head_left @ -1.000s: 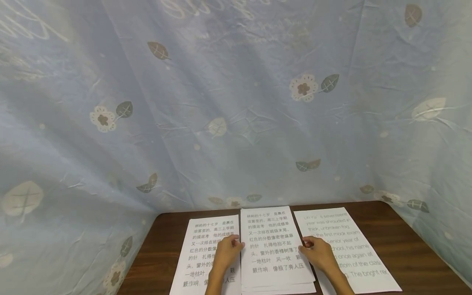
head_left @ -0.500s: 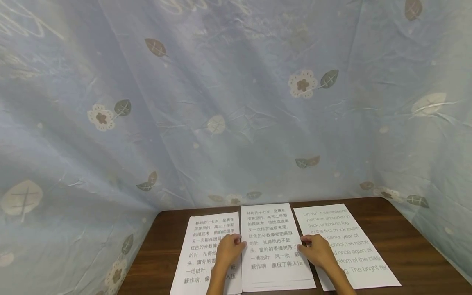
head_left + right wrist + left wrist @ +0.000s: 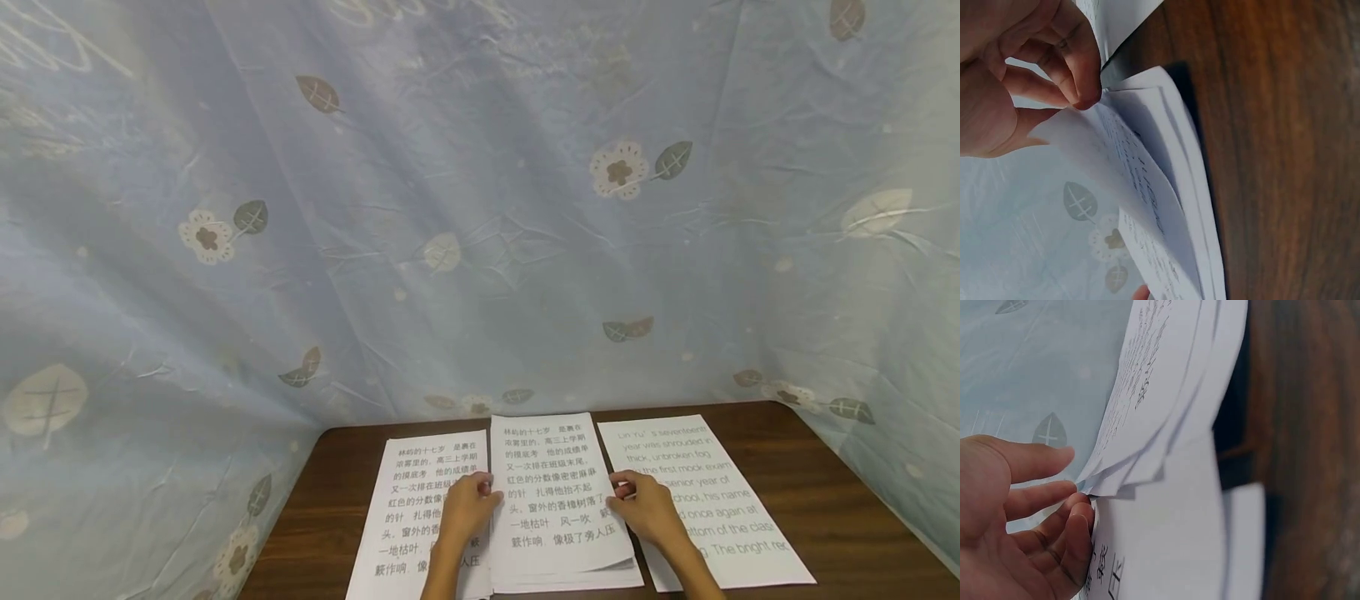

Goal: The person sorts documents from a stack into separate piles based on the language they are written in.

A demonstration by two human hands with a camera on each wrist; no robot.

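Printed with Chinese text, the middle stack of paper (image 3: 551,500) lies between the hands. My left hand (image 3: 467,512) is at its left edge, partly over the left stack. In the left wrist view, a fingertip touches the sheets' edge and the thumb stands apart from it. At the right edge, my right hand (image 3: 645,507) pinches the top sheet (image 3: 1125,165) between thumb and fingers. That sheet bows up from the paper below, its near right corner raised. The right hand partly covers the English text on the right sheet.
A left stack (image 3: 408,500) with Chinese text and a right sheet (image 3: 738,517) with English text flank the middle stack. All lie on a dark brown wooden table (image 3: 825,492). A pale blue leaf-patterned curtain (image 3: 525,208) hangs behind and along the sides.
The top sheet's near right corner has risen from the middle stack, where it lay flatter half a second ago. Both hands stay at nearly the same places.
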